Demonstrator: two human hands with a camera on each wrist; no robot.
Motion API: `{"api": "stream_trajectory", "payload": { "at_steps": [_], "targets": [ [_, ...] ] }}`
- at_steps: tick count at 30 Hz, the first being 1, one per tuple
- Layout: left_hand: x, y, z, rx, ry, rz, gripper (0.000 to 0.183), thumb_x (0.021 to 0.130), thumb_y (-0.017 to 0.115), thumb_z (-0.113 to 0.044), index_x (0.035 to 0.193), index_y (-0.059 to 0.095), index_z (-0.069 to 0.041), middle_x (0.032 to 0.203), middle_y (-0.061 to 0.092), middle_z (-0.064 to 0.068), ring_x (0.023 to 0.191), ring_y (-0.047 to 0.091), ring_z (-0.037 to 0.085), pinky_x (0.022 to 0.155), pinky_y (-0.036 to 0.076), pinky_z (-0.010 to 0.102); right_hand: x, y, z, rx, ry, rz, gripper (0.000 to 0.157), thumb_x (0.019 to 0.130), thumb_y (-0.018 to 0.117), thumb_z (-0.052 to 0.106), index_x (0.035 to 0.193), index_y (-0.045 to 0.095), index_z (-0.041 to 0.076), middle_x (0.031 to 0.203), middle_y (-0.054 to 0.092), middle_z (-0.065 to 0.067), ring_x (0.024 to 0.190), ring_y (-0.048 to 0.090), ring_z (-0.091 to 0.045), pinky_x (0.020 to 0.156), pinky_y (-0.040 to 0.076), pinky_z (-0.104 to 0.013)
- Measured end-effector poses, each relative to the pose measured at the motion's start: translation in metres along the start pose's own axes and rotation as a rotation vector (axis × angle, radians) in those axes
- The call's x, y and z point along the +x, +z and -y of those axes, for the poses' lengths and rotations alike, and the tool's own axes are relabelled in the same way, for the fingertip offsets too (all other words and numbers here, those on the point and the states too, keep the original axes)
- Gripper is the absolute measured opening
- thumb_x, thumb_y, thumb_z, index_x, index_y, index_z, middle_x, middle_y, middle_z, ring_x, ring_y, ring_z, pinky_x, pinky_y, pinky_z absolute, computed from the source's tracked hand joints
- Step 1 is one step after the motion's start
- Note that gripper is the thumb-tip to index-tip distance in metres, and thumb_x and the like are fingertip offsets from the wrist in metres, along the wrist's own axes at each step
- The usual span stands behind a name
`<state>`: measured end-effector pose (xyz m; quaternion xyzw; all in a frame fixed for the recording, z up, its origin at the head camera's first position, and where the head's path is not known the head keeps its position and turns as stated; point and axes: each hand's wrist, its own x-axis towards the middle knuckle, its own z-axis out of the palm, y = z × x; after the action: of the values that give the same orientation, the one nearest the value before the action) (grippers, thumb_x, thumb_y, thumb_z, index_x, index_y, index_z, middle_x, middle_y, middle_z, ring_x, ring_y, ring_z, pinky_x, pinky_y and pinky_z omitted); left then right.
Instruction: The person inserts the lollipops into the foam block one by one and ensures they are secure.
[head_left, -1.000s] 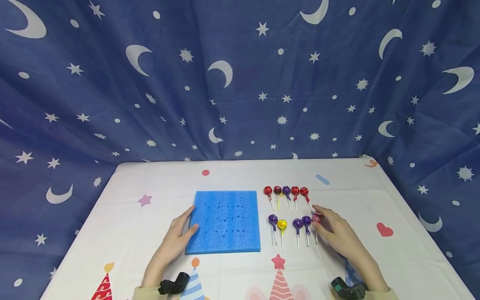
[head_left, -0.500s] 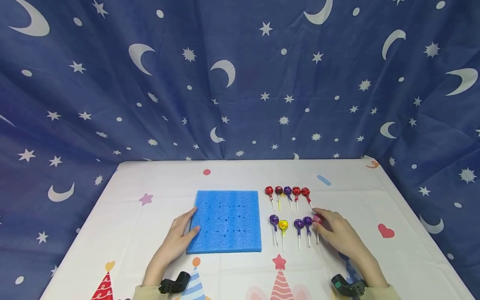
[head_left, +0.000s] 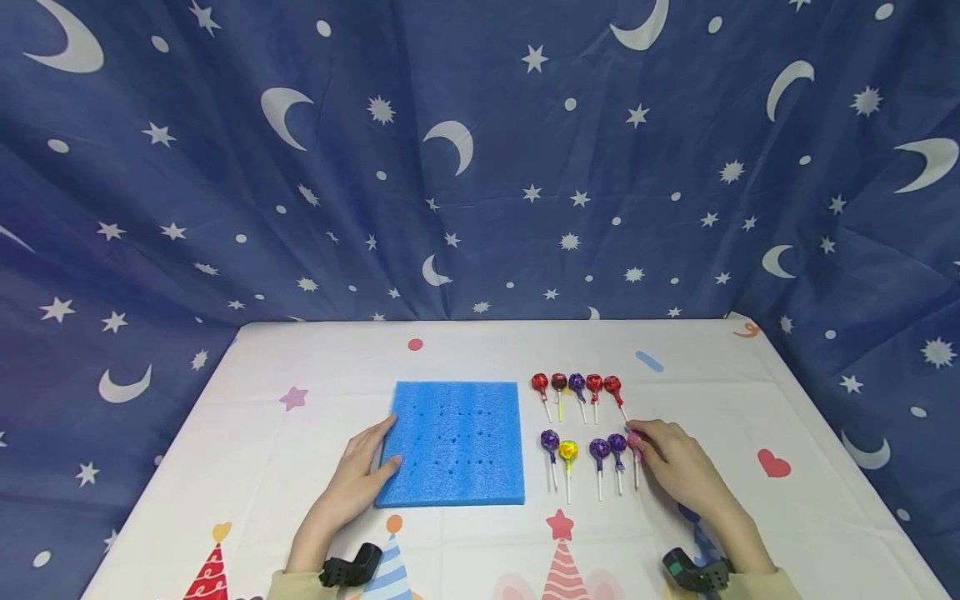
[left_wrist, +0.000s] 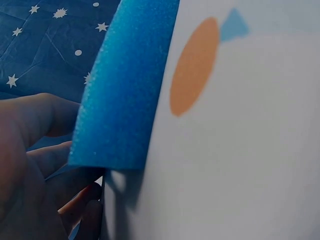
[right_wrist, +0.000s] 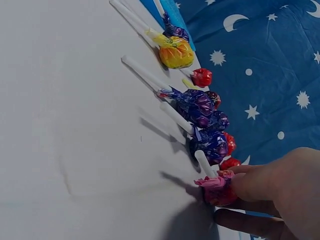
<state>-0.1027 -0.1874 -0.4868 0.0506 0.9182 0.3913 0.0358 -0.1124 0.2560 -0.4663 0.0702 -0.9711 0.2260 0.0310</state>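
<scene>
A thick blue foam block (head_left: 457,487) with rows of small holes lies flat on the table. My left hand (head_left: 356,471) rests along its left side, fingers relaxed, thumb tip overlapping the edge; the left wrist view shows the block's side (left_wrist: 120,100) beside this hand. My right hand (head_left: 678,465) pinches the wrapped head of a pink lollipop (right_wrist: 215,189) between thumb and fingers. That lollipop is at the right end of the near row, its white stick toward me. Beside it lie purple lollipops (head_left: 599,448) and a yellow lollipop (head_left: 567,451).
Behind the near row is a far row of red lollipops (head_left: 539,382), a dark one (head_left: 558,381) and a purple one. The white tablecloth (head_left: 300,458) bears printed party shapes. A blue curtain (head_left: 495,250) with moons and stars rises behind the table.
My right thumb and fingers have come together on the pink lollipop's head, which shows more plainly now. The left hand and foam block keep their places; the head view has shifted slightly.
</scene>
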Motion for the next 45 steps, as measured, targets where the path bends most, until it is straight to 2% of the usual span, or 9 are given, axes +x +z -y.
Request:
{"api": "stream_trajectory", "payload": {
  "at_steps": [18, 28, 34, 45],
  "targets": [
    [-0.0020, -0.0001, 0.0016, -0.005, 0.013, 0.001, 0.060, 0.095, 0.056, -0.020, 0.150, 0.033, -0.011, 0.152, 0.035, 0.020, 0.143, 0.024, 0.041, 0.111, 0.024, 0.068, -0.0001, 0.0018, 0.0005, 0.000, -0.003, -0.030, 0.032, 0.090, 0.064, 0.011, 0.121, 0.065, 0.007, 0.113, 0.068, -0.014, 0.101, 0.062, -0.031, 0.085, 0.052, -0.053],
    [-0.0018, 0.0004, 0.0031, -0.005, 0.019, 0.001, 0.060, 0.095, 0.056, -0.021, 0.150, 0.033, -0.012, 0.152, 0.035, 0.020, 0.143, 0.024, 0.042, 0.110, 0.024, 0.069, 0.0001, 0.0047, -0.0036, 0.002, -0.020, -0.066, 0.032, 0.088, 0.066, 0.011, 0.120, 0.065, 0.007, 0.115, 0.068, -0.016, 0.109, 0.061, -0.039, 0.092, 0.046, -0.060],
    [-0.0008, 0.0017, 0.0046, -0.010, 0.025, -0.007, 0.061, 0.094, 0.057, -0.021, 0.150, 0.033, -0.011, 0.152, 0.035, 0.021, 0.142, 0.025, 0.041, 0.110, 0.024, 0.068, -0.0005, 0.0060, -0.0067, 0.006, -0.008, -0.072, 0.030, 0.089, 0.066, 0.014, 0.118, 0.065, 0.006, 0.116, 0.067, -0.017, 0.113, 0.060, -0.039, 0.095, 0.047, -0.058],
    [-0.0006, -0.0007, 0.0017, 0.008, 0.020, 0.001, 0.060, 0.095, 0.056, -0.021, 0.150, 0.033, -0.012, 0.152, 0.035, 0.020, 0.143, 0.024, 0.041, 0.111, 0.024, 0.068, -0.0023, 0.0054, -0.0073, 0.019, -0.038, -0.114, 0.029, 0.086, 0.070, 0.013, 0.114, 0.066, 0.006, 0.110, 0.069, -0.015, 0.108, 0.063, -0.039, 0.092, 0.048, -0.058]
  ]
}}
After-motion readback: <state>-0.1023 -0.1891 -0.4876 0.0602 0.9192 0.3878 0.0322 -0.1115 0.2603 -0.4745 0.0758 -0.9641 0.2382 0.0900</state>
